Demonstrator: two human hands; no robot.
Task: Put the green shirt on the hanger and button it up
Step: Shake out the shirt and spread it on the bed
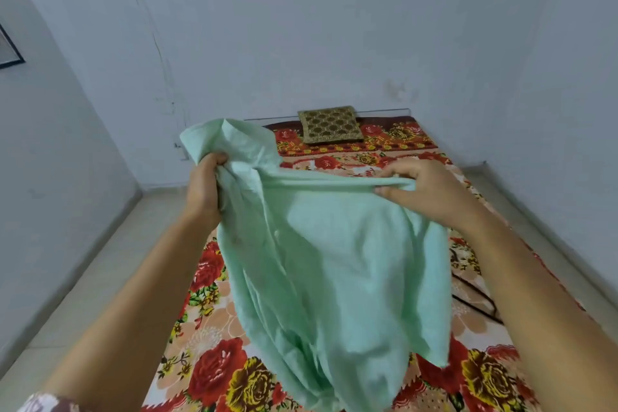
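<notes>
A pale green shirt (334, 264) hangs in the air above the bed, stretched between both hands. My left hand (204, 191) grips a bunch of its fabric at the upper left, where a fold of cloth sticks up. My right hand (424, 187) pinches the taut upper edge at the right, thumb under the fabric. The lower part of the shirt drapes down in loose folds onto the bedspread. A dark hanger (475, 301) lies on the bed at the right, partly hidden behind my right forearm and the shirt.
The bed carries a floral bedspread (214, 361) in red, yellow and cream. A brown and gold patterned cushion (329, 125) sits at the head by the pale wall. Tiled floor (100, 271) runs along both sides of the bed.
</notes>
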